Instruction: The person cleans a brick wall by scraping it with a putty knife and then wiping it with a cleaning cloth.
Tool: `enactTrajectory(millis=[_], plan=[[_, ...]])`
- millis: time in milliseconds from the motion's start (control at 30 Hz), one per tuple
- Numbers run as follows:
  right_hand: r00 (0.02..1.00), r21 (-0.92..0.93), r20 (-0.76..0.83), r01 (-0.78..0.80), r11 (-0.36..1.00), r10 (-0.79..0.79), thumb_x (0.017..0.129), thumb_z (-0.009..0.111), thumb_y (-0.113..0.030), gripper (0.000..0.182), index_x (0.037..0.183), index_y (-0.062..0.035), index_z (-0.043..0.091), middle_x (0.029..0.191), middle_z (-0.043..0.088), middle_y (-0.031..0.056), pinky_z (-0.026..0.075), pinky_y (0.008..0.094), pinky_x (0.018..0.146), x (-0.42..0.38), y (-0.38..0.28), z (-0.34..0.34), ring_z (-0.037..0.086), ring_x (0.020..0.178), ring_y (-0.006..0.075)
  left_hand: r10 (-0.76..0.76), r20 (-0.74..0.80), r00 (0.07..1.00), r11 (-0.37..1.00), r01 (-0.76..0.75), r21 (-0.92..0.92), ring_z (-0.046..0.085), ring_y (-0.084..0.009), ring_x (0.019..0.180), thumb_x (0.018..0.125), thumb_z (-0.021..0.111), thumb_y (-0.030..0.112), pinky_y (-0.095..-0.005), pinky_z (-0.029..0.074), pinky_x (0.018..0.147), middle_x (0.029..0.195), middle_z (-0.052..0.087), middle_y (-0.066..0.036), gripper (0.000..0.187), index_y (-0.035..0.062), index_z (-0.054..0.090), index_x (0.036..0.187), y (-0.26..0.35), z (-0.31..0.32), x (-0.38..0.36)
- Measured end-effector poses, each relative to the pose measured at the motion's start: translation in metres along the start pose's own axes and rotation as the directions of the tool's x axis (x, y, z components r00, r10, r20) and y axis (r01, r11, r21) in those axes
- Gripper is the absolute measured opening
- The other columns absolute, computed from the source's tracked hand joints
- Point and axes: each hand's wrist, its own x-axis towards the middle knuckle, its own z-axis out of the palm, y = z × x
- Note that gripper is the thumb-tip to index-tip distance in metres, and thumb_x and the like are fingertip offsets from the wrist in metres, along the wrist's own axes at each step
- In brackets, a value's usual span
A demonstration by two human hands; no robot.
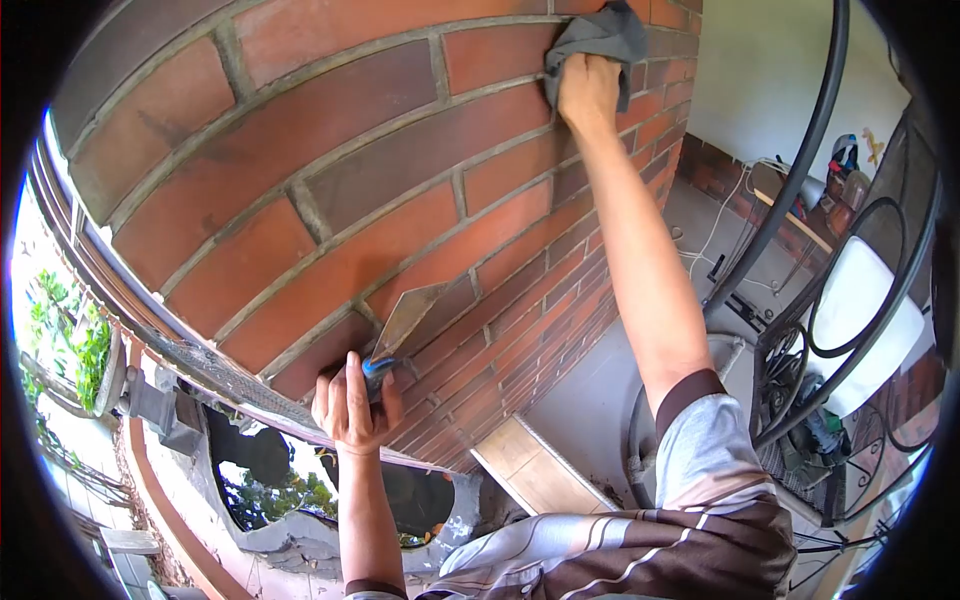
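Observation:
A red and brown brick wall (390,240) with grey mortar joints fills the middle of the view. High on it, at the top right, my right hand (590,92) presses a dark grey cloth (612,32) against the bricks, arm stretched out. Lower down, my left hand (355,405) is closed around the blue and black handle of a putty knife (402,322). Its flat, wide blade points up and right, overlapping the lower bricks in this view.
Wood-look boards (535,465) lie below the wall. Black cables (800,180) hang at the right, near a white container (862,320) and a dark wrought-iron frame (785,370). A wooden shelf (793,218) with tools stands farther back. Green plants (70,335) show at the left.

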Motion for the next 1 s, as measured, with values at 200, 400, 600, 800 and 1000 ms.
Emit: enactTrajectory(millis=[200,400,600,800,1000], plan=[[0.777,0.007,-0.034,0.629,0.778,-0.628,0.079,0.053,-0.021,0.033,0.096,0.0031,0.067,0.115,0.06,0.0259,0.033,0.0598,0.099,-0.077,-0.108,0.001,0.053,0.11,0.0439,-0.019,-0.035,0.999,1.0,0.019,0.015,0.059,-0.0354,0.066,0.081,0.065,0.011,-0.0439,0.05,0.063,0.082,0.062,-0.021,0.044,-0.0129,0.056,0.116,0.001,0.0,-0.004],[0.918,-0.046,-0.172,0.355,0.934,-0.357,0.099,0.038,-0.028,0.05,0.124,0.0134,0.048,0.141,0.034,0.0337,0.026,0.0469,0.108,-0.014,-0.019,0.013,0.03,0.131,0.0479,-0.005,-0.018,1.0,0.999,0.006,0.051,0.061,-0.0353,0.068,0.08,0.068,0.014,-0.0424,0.052,0.066,0.083,0.063,-0.02,0.042,-0.0123,0.06,0.112,0.0,0.0,0.0],[0.98,-0.031,-0.013,-0.197,0.98,0.197,0.097,0.04,-0.019,0.037,0.105,0.0124,0.059,0.123,0.049,0.0334,0.033,0.0462,0.102,-0.113,0.031,0.027,0.044,0.115,0.0481,0.039,-0.048,0.998,0.999,-0.037,0.039,0.061,-0.0259,0.062,0.077,0.071,0.01,-0.0348,0.051,0.056,0.079,0.064,-0.015,0.042,-0.0086,0.06,0.114,-0.001,0.002,0.007],[0.961,0.135,0.213,0.152,0.979,-0.179,0.09,0.049,-0.022,0.046,0.125,0.0072,0.045,0.127,0.046,0.0294,0.025,0.0551,0.105,-0.373,-0.016,0.015,0.041,0.12,0.0473,0.025,-0.037,0.999,0.998,-0.023,0.056,0.061,-0.0251,0.062,0.076,0.072,0.01,-0.0325,0.05,0.057,0.078,0.064,-0.012,0.044,-0.0055,0.06,0.116,0.0,0.003,0.007],[0.93,0.089,0.227,-0.314,0.945,0.288,0.095,0.045,-0.034,0.054,0.138,-0.0028,0.031,0.131,0.042,0.0183,0.024,0.0462,0.109,-0.454,0.062,0.02,0.04,0.123,0.0352,0.057,-0.019,0.998,0.996,-0.055,0.068,0.06,-0.025,0.062,0.075,0.072,0.011,-0.0337,0.052,0.058,0.078,0.065,-0.012,0.043,-0.0039,0.062,0.114,-0.003,0.003,0.005]])
